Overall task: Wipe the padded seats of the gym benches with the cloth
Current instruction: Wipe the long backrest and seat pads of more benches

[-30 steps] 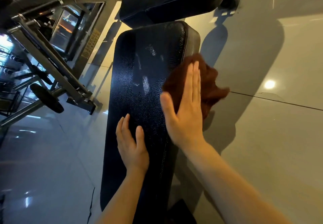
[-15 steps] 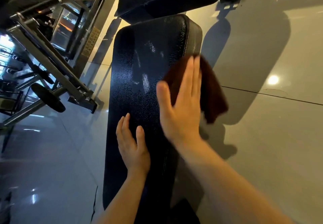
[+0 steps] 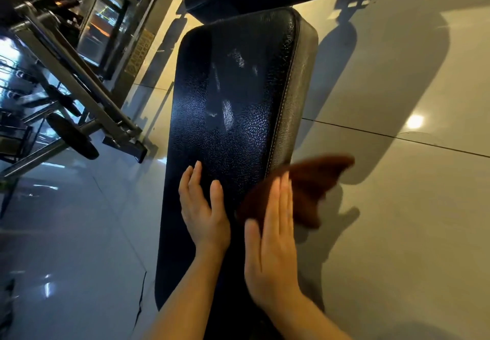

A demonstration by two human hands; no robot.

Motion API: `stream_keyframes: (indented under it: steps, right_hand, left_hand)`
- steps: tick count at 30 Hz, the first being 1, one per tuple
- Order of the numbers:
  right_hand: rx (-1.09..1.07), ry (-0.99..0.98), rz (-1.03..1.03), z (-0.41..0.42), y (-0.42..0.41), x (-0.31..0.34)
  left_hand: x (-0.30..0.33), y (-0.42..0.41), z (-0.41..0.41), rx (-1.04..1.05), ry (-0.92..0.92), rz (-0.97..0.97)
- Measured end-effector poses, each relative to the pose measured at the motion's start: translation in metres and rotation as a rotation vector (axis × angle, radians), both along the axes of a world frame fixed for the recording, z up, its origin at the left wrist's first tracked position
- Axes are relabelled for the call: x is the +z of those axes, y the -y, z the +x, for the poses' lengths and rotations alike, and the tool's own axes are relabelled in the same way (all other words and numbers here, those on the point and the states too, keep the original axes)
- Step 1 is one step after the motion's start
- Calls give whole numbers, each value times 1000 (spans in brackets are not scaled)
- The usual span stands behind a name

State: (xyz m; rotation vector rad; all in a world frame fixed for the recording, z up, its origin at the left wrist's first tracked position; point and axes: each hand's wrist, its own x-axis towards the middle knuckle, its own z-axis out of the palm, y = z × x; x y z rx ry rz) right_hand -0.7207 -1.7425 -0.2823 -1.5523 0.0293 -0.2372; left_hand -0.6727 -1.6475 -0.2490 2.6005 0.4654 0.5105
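While the left hand (image 3: 204, 213) rests flat on the padded seat (image 3: 233, 106), the right hand (image 3: 273, 247), fingers straight, presses the brown cloth (image 3: 310, 188) against its right edge.

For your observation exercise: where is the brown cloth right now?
In the head view, the cloth lies under the right hand, draped over the bench pad's right edge.

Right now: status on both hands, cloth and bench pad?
Left hand flat on the bench seat, bracing. Right hand flat, pressing the brown cloth at the seat's right edge, cloth blurred and overhanging. Nothing in the way on the pad.
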Motion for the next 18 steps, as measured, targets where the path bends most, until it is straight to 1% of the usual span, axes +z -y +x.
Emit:
stream_keyframes:
  steps: [2, 4, 6, 7, 10, 13, 15, 18]
  right_hand:
    - [83, -24, -37, -30, -5, -10]
    - [112, -55, -6, -30, -2, -9]
    - [82, -45, 61, -8, 4, 2]
    - [33, -27, 87, 10, 7, 8]
    - [-135, 7, 100, 81, 26, 30]
    - [-198, 27, 119, 144, 50, 46]
    - [-205, 39, 119, 156, 56, 48]
    - [-169, 49, 90, 131, 48, 42]
  left_hand:
    - [0, 0, 0, 1, 2, 7]
    - [0, 1, 0, 4, -3, 12]
    - [0, 2, 0, 6, -8, 9]
    - [0, 1, 0, 5, -10, 6]
    - [-1, 0, -1, 14, -17, -7]
    - [-1, 1, -1, 19, -16, -18]
    - [-1, 2, -1, 21, -17, -16]
    - [0, 1, -1, 25, -23, -13]
